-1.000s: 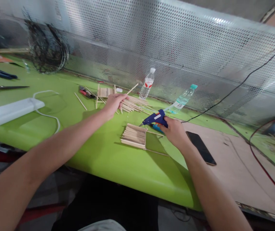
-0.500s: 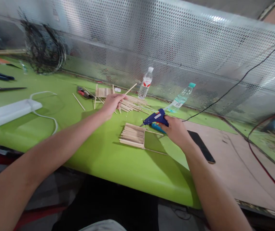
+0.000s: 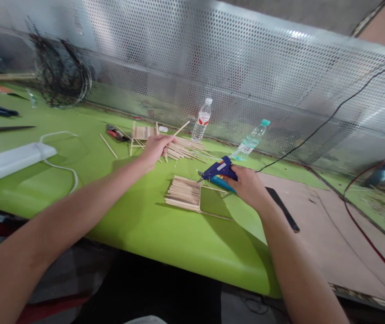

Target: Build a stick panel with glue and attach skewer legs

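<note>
My left hand (image 3: 158, 150) pinches a thin wooden stick (image 3: 181, 128), which points up and to the right. Below and behind that hand lies a loose pile of wooden sticks (image 3: 187, 148). In my right hand (image 3: 246, 183) is a blue hot glue gun (image 3: 218, 169), its nozzle down at the back right corner of a panel of sticks (image 3: 183, 192) lying on the green table. Two long sticks reach rightward from this panel. A second small stick structure (image 3: 143, 132) stands behind my left hand.
Two plastic bottles, one white-capped (image 3: 202, 120) and one green-capped (image 3: 251, 140), stand before the perforated metal screen (image 3: 233, 67). Pliers (image 3: 117, 132), a white power strip (image 3: 15, 163) and a wire coil (image 3: 62, 72) are leftward. A phone (image 3: 283, 209) lies by my right wrist.
The view has shifted slightly, so the table items sit a little lower and to the left. Both hands keep their holds on the stick and the glue gun, with little other movement.
</note>
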A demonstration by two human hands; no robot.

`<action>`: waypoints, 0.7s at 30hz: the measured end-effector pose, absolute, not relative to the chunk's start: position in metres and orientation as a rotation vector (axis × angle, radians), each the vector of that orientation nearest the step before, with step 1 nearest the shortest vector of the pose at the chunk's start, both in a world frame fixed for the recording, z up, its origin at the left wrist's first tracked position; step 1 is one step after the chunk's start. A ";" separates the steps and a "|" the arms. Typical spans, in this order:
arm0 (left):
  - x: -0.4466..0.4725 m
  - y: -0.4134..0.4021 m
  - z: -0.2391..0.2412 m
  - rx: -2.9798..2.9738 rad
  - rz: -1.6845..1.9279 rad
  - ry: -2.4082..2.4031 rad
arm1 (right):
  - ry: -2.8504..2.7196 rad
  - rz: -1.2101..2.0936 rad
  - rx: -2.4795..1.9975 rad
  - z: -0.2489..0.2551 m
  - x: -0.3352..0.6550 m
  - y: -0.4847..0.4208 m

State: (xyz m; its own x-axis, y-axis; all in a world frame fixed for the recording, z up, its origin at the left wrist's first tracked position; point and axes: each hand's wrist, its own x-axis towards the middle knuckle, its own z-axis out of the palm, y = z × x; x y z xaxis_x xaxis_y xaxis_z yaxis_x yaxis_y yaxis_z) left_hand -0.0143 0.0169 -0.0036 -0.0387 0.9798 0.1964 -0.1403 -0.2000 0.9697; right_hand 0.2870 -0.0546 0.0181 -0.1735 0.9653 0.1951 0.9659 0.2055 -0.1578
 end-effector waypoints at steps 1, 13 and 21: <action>-0.014 0.016 -0.002 1.225 1.427 1.030 | -2.229 -0.001 -1.839 0.018 0.288 -0.054; -0.011 0.007 0.005 1.206 1.414 1.061 | -2.231 -0.081 -1.869 0.017 0.292 -0.053; -0.010 0.006 0.007 1.193 1.417 1.065 | -2.242 -0.108 -1.871 0.018 0.295 -0.053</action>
State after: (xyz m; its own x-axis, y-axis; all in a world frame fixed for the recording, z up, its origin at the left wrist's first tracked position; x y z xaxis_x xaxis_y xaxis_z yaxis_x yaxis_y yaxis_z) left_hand -0.0104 0.0062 0.0067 -0.0571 0.9873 0.1482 -0.1321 -0.1546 0.9791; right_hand 0.2953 -0.0527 0.0183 -0.1656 0.9628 0.2137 0.9789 0.1869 -0.0832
